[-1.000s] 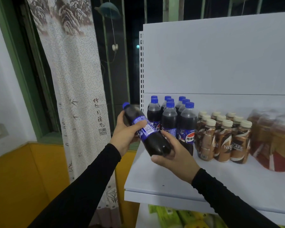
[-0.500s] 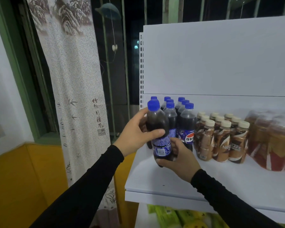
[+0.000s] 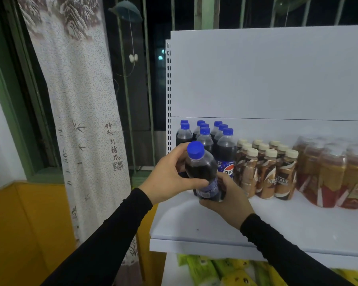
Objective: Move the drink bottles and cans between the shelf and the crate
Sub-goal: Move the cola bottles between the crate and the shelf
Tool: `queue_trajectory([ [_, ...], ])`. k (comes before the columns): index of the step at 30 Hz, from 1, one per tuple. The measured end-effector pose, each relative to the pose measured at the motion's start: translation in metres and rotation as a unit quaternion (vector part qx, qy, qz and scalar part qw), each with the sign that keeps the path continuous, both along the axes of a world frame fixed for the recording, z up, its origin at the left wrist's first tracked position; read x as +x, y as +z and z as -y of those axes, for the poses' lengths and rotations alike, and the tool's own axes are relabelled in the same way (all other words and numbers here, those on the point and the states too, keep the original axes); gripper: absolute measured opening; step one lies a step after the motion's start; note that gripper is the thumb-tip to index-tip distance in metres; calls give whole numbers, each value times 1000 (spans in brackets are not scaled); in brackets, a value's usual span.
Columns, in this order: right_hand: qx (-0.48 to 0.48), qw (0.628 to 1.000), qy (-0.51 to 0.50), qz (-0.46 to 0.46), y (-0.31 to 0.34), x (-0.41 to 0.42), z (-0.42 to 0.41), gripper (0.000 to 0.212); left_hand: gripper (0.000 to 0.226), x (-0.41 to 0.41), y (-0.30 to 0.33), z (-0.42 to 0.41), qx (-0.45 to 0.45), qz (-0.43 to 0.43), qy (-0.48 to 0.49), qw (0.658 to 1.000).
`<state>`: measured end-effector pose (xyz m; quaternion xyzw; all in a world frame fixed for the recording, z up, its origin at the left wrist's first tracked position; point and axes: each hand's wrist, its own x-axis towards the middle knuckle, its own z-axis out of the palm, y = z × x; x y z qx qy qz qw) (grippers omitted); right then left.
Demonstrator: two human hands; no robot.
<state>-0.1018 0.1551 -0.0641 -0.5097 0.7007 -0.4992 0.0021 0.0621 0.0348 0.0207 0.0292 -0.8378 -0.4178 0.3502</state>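
Observation:
A dark cola bottle (image 3: 202, 172) with a blue cap stands nearly upright at the left front of the white shelf (image 3: 298, 228). My left hand (image 3: 170, 178) grips its middle from the left. My right hand (image 3: 229, 200) cups its base from the right and below. Behind it stand several more blue-capped cola bottles (image 3: 223, 145) in rows at the shelf's left end. The crate is not in view.
Right of the cola stand several brown coffee bottles (image 3: 271, 172) with cream caps, then shrink-wrapped amber tea bottles (image 3: 335, 174). Green and yellow packs (image 3: 215, 271) lie on the shelf below. A patterned curtain (image 3: 81, 100) and a window hang to the left.
The cola bottle went from lying tilted between my hands to standing nearly upright at the shelf's left front. Both hands moved with it toward the shelf and still hold it.

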Motion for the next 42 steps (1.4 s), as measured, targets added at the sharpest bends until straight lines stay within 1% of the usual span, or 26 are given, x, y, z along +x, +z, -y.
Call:
queue_trajectory([
  [4, -32, 999, 6, -6, 2, -3, -15, 65, 66, 2, -5, 5, 112, -48, -9, 993],
  [6, -42, 999, 8, -1, 5, -5, -23, 65, 58, 1, -11, 7, 161, -76, -15, 984],
  [8, -39, 999, 5, -7, 6, -7, -33, 64, 54, -2, -19, 7, 221, -99, -25, 970],
  [11, -49, 999, -9, -19, 6, -7, -53, 62, 58, -9, -27, -3, 293, -124, -40, 947],
  [14, -50, 996, -47, -62, 3, -1, -76, 61, 56, -18, -34, -16, 326, -126, -62, 935],
  [17, -46, 991, -89, -89, -1, 7, -100, 55, 48, -26, -39, -29, 361, -120, -102, 919],
  [19, -38, 984, -123, -119, -4, 12, -119, 55, 48, -32, -42, -37, 373, -117, -125, 912],
  [21, -40, 975, -177, -127, -12, 16, -147, 53, 54, -41, -48, -49, 368, -113, -147, 911],
  [23, -48, 963, -242, -110, -23, 23, -182, 51, 56, -52, -57, -64, 363, -103, -166, 911],
  [26, -27, 932, -345, -105, -42, 36, -244, 54, 50, -67, -72, -96, 364, -80, -205, 905],
  [29, 28, 893, -432, -126, -57, 54, -303, 61, 53, -82, -87, -133, 372, -32, -247, 894],
  [31, 76, 863, -484, -128, -69, 65, -343, 64, 46, -96, -99, -167, 376, 3, -274, 885],
  [33, 114, 838, -518, -128, -80, 75, -381, 66, 40, -110, -112, -203, 371, 33, -296, 880],
  [37, 161, 785, -586, -117, -100, 88, -462, 68, 45, -143, -138, -291, 348, 100, -336, 869],
  [40, 177, 759, -619, -102, -112, 92, -525, 69, 47, -166, -154, -361, 317, 140, -367, 863],
  [42, 197, 734, -643, -95, -118, 92, -573, 68, 48, -183, -164, -416, 302, 158, -390, 856],
])
